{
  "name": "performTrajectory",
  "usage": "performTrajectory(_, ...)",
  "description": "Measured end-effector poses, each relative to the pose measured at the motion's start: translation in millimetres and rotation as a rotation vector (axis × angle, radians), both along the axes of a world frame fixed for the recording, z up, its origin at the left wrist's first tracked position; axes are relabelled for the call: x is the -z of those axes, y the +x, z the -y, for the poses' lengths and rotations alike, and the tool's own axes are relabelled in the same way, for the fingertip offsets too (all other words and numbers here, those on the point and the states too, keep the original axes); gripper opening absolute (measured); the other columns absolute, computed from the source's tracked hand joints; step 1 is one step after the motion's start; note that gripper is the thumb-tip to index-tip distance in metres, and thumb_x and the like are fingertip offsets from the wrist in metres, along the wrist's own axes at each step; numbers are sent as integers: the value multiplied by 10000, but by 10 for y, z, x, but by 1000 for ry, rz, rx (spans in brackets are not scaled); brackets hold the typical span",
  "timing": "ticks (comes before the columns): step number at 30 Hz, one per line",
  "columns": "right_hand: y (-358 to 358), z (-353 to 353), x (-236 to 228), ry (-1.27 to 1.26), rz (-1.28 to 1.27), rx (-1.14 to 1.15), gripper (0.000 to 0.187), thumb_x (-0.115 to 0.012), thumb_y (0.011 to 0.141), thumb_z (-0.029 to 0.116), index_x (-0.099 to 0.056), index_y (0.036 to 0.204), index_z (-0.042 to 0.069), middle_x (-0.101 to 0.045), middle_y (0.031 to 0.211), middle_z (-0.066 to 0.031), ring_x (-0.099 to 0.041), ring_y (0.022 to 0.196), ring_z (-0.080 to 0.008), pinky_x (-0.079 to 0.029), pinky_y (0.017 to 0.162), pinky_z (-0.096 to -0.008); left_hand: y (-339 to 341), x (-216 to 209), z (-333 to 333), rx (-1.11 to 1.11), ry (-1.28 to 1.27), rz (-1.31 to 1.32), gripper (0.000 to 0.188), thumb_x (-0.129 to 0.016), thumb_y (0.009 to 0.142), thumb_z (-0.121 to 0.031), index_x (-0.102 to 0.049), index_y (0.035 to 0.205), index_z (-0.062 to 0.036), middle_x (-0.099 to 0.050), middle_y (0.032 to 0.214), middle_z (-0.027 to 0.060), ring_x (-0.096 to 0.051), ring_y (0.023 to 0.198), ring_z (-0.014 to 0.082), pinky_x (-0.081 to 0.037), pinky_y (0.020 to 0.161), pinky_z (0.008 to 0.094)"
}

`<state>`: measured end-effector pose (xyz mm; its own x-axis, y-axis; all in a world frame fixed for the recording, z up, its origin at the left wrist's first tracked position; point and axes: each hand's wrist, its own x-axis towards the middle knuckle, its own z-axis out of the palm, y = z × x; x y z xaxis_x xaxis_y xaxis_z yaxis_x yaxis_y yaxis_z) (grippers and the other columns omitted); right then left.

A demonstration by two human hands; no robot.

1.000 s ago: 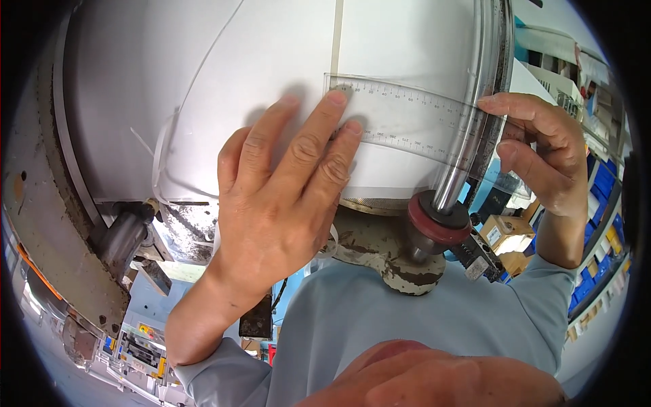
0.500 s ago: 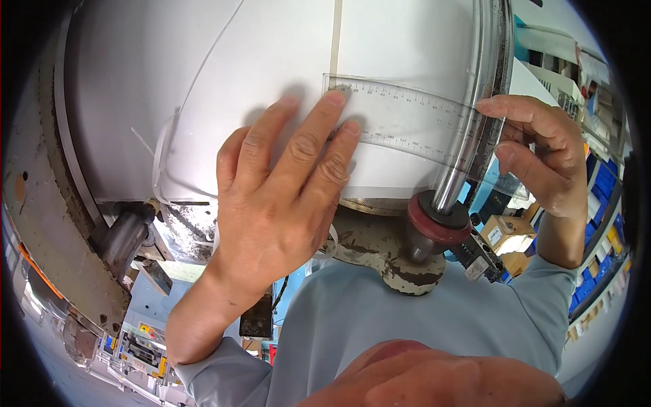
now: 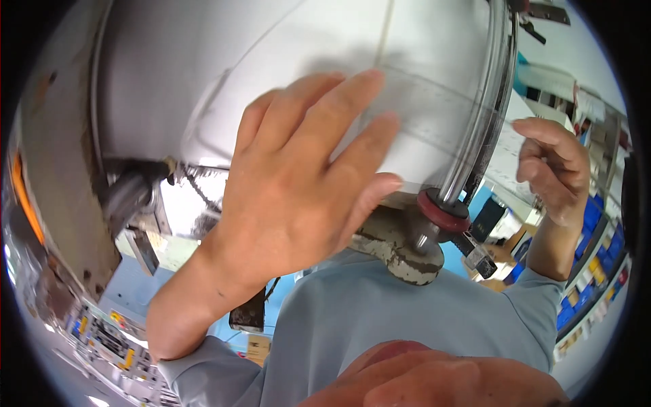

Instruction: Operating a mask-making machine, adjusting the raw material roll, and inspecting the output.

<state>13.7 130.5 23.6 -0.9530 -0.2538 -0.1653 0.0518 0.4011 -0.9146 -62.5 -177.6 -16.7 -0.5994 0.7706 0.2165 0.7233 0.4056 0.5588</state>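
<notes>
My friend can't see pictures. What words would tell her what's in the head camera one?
A person's left hand presses flat on a clear plastic ruler lying across a white sheet. The right hand holds the ruler's other end, beyond a shiny metal bar with a red collar at its foot.

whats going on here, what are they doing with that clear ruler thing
A person presses the left hand flat on a clear plastic ruler lying across a white sheet. The right hand pinches the ruler's far end, beyond a curved metal rail. The rail ends in a red collar on a worn grey base. No pen or blade shows in either hand.
</notes>
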Motion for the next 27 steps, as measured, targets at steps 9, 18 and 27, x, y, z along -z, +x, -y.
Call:
performTrajectory(9,-111,310,-488,-150,-462,-172,302,-494,972,179,-530,1209,-5,-475,775,-51,-395,619,-118,-346,591,-283,563,-384,607,-217,207,-19,308,-732,687,-88,-623,971,-38,-617,970,97,-589,866,286,-451,751,400)
performTrajectory(18,716,2170,-1112,-141,-482,-496,142,-561,927,143,-628,961,22,-584,721,-101,-532,590,-167,-416,518,-290,1909,-997,1713,-116,838,813,397,-674,835,-295,-583,1002,53,-624,816,161,-620,737,301,-476,628,396)
performTrajectory(27,2024,4663,-626,127,-225,-626,320,-627,831,43,-602,1149,38,-630,860,-87,-610,711,-190,-482,648,-297,3364,-371,3856,-723,1189,997,180,-572,934,-198,-632,952,-29,-612,863,37,-556,715,98,-432,636,239)
